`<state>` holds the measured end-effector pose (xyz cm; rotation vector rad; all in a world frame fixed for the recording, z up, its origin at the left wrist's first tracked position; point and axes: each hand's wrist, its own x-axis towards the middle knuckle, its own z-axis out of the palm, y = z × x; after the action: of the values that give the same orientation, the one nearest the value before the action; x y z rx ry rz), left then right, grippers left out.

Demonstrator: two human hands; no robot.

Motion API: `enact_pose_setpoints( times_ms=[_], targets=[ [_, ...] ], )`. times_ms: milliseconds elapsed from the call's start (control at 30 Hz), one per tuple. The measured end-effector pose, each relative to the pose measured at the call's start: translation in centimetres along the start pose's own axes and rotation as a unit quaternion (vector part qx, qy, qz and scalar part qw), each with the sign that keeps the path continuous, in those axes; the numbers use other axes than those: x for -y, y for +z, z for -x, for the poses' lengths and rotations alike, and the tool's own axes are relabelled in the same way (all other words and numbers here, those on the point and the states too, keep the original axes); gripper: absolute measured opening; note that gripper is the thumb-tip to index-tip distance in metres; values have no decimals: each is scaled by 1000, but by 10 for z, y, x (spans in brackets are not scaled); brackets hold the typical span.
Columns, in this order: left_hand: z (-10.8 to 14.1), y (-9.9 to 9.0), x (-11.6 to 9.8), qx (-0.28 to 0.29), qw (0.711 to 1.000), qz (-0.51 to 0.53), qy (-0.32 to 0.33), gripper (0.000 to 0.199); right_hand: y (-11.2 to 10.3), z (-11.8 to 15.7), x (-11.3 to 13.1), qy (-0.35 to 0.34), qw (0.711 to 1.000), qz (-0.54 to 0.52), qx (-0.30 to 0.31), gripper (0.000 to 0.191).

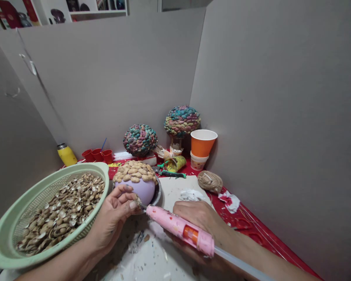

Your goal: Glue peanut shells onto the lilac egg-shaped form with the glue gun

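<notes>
My right hand (197,216) is wrapped round a pink hot glue gun (175,225), with a clear glue stick (240,263) running out of its back end. The gun's nozzle meets a small peanut shell (139,201) that my left hand (118,207) pinches between thumb and fingers. Just behind my left fingers sits a lilac balloon (142,190), its top covered in rows of peanut shells (134,171). The balloon rests in a dark round bowl (157,194). Left of my hand stands a green colander (101,169) full of shell halves (61,212).
Two colourful shell-covered balls (140,139) stand at the back. An orange paper cup (203,143), a twine ball (210,181), green-handled pliers (172,174), red cups (97,155) and a yellow bottle (66,154) lie around. Grey panels (266,117) enclose the table.
</notes>
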<state>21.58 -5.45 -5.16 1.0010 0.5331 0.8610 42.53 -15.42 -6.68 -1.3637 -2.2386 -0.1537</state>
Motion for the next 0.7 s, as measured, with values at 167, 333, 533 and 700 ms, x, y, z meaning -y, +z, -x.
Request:
enact_pose_setpoints(
  times_ms=[167,333,533,700],
  targets=[
    [0,-1,1,-8,1000,-5,5,32,-2,0,2,9,1000,-16,6,18],
    [0,-1,0,-9,1000,-7,10,32,-2,-1,2,15,999,-44,-3,19],
    [-2,-1,-1,-18,1000,-6,12,34,-2,-2,1,-4,999,-44,-14,22],
    [0,0,-2,-20,1000,2,13,33,-3,-1,2,10,1000,-21,12,19]
  ],
)
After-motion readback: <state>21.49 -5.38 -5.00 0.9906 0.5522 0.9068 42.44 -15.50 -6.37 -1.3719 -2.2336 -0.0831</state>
